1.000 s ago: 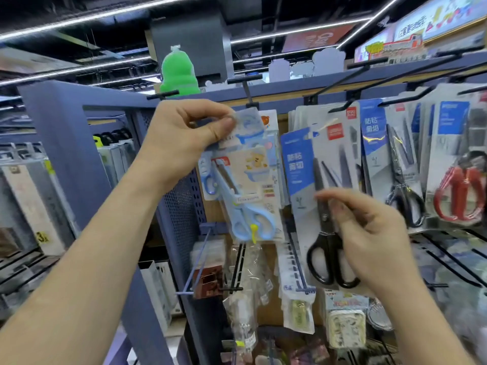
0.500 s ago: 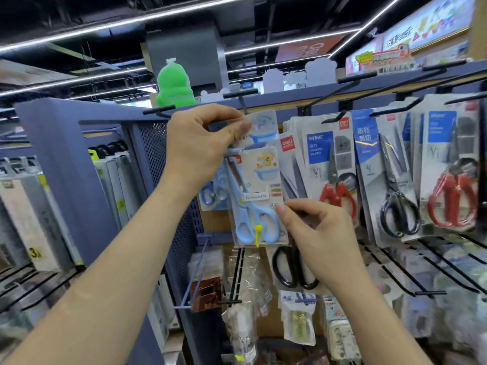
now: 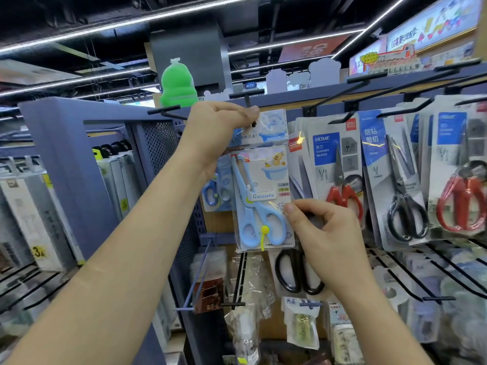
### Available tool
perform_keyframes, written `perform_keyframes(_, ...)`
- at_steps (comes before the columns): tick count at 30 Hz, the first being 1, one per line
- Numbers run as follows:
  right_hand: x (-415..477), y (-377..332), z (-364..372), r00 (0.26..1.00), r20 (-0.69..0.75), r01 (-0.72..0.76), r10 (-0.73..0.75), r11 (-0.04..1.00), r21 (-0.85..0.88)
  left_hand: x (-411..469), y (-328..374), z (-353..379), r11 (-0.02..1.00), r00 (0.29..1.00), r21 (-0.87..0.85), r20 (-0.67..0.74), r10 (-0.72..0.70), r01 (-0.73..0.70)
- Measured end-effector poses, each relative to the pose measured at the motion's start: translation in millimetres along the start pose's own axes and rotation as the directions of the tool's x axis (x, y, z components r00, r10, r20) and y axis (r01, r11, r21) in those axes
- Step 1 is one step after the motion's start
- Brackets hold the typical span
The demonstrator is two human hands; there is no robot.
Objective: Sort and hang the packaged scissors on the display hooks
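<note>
A clear pack of blue child scissors (image 3: 263, 201) hangs in front of the pegboard. My left hand (image 3: 216, 130) pinches its top edge at the tip of a black display hook (image 3: 246, 101). Another blue scissors pack (image 3: 216, 191) shows behind it to the left. My right hand (image 3: 326, 238) is lower, fingers curled round a pack of black-handled scissors (image 3: 297, 272), with its thumb against the blue pack's lower right corner. Most of the black-handled pack is hidden by that hand.
To the right hang packs of red-handled scissors (image 3: 334, 164), black scissors (image 3: 395, 180) and red shears (image 3: 461, 180). Long bare hooks (image 3: 421, 280) jut out at lower right. A blue hook (image 3: 195, 277) sticks out below. A green bagged item (image 3: 178, 86) sits on top.
My right hand has brought the black-handled pack left and down, under the blue pack. My left hand has kept the blue pack's top at the hook tip.
</note>
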State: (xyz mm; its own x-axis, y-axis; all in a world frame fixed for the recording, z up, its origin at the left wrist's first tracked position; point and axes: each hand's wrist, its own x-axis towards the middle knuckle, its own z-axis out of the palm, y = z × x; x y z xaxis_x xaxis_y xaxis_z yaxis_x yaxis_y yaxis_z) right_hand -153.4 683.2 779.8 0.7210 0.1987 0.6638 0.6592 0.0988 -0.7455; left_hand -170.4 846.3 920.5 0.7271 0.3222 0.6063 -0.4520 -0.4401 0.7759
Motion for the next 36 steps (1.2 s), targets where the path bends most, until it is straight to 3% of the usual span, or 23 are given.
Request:
perform_keyframes(4, -0.9, 0.4, 1.2, 1.000, -0.024, -0.005, 0.004, 1.000, -0.027, 0.1, -1.9, 3.8, 0.986, 0.993, -0.117, 0.008, -0.120, 0.120)
perform_keyframes(9, -3.4, 4.4, 3.6, 0.997, -0.079, -0.024, 0.020, 0.998, -0.052, -25.7, -21.6, -3.2, 0.984, 1.000, -0.178, -0.019, 0.000, -0.003)
perform_keyframes(13, -3.7, 2.6, 7.1, 0.995, -0.095, -0.008, 0.005, 0.999, -0.037, -48.1, -39.6, -3.1, 0.994, 0.994, 0.031, 0.008, 0.106, -0.107)
perform_keyframes(20, -10.9, 9.6, -10.1, 0.973, -0.221, 0.051, -0.061, 0.997, -0.052, -8.1, -71.9, 0.4, 0.932, 0.988, 0.357, -0.112, 0.110, -0.064)
perform_keyframes(24, -12.1, 16.1, -27.7, 0.979, -0.202, 0.026, -0.009, 0.997, 0.079, 3.4, -77.4, 13.3, 0.839, 0.984, 0.544, -0.140, 0.112, -0.019)
perform_keyframes(28, -14.2, 17.4, -40.1, 0.984, -0.167, -0.025, 0.061, 0.978, 0.205, 2.1, -89.2, 21.1, 0.729, 0.962, 0.677, -0.119, 0.245, -0.102)
perform_keyframes(31, -12.8, 20.4, -43.7, 0.984, -0.117, -0.104, 0.134, 0.967, 0.231, -0.9, -94.1, 21.8, 0.628, 0.954, 0.775, -0.134, 0.270, -0.069)
perform_keyframes(33, -11.5, 25.8, -44.1, 0.977, -0.101, -0.151, 0.185, 0.948, 0.280, -10.2, -93.7, 22.2, 0.557, 0.916, 0.824, -0.136, 0.376, -0.107)
perform_keyframes(34, -11.4, 27.0, -44.0, 0.974, -0.098, -0.167, 0.205, 0.938, 0.303, -16.7, -92.8, 22.8, 0.587, 0.892, 0.796, -0.149, 0.427, -0.148)
perform_keyframes(35, -11.4, 26.6, -43.6, 0.970, -0.102, -0.180, 0.222, 0.931, 0.318, -26.0, -86.7, 24.6, 0.696, 0.892, 0.693, -0.176, 0.417, -0.189)
perform_keyframes(36, -11.4, 27.0, -44.2, 0.969, -0.096, -0.184, 0.226, 0.928, 0.325, -36.7, -78.0, 28.4, 0.850, 0.928, 0.493, -0.197, 0.315, -0.184)
